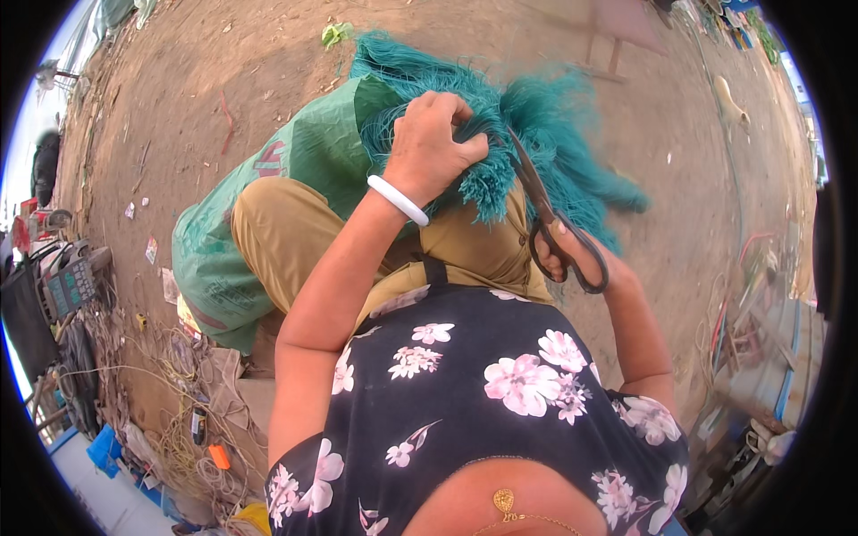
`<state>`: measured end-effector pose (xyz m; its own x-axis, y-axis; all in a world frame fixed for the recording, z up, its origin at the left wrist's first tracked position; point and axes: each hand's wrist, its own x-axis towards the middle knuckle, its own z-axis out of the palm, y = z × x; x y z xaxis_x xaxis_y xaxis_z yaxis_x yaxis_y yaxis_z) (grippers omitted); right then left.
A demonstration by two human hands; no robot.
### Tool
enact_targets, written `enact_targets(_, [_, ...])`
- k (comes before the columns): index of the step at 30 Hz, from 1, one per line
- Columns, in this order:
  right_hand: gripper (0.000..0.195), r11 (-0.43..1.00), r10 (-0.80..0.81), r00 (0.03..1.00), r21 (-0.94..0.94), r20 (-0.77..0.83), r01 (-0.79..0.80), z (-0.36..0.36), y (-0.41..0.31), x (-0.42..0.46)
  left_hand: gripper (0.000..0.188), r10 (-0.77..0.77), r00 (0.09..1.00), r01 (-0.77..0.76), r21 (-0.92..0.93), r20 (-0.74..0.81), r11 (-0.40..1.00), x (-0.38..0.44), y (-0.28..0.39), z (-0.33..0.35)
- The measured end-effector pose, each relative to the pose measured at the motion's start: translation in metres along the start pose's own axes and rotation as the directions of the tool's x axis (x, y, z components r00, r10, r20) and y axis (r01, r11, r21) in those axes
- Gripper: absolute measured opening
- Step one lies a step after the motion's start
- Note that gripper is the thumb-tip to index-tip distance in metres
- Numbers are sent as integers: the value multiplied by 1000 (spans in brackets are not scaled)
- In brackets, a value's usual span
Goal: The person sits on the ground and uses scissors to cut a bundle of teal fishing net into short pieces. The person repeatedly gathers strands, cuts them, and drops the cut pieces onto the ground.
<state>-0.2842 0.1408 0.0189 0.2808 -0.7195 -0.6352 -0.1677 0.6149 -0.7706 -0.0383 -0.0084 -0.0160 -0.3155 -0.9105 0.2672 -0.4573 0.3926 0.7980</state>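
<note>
A thick bundle of teal plastic twine lies across my lap, its cut ends bunched toward me. Bent over the bundle, my left hand grips strands between thumb and fingers, a white bangle on its wrist. In my right hand are black-handled scissors, my thumb and fingers through the loops. Their blades point up against the strands; how far they are parted is hard to tell. Loose teal strands fan out to the right, blurred. A green woven sack rests along my left side, with more twine at its mouth.
Bare dirt ground surrounds me, scattered with scraps. Tangled cord, a small orange object and a blue container are at lower left. A low stool stands at upper right. Wooden pieces are heaped on the right.
</note>
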Motion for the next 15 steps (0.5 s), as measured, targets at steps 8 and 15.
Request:
enact_targets(8, [54, 997, -41, 998, 58, -49, 44, 17, -5, 11, 26, 94, 995, -94, -34, -17, 995, -1, 1, 2])
enact_targets(15, [58, 984, -96, 993, -160, -75, 83, -1, -21, 38, 25, -161, 983, 146, -159, -84, 976, -2, 6, 0])
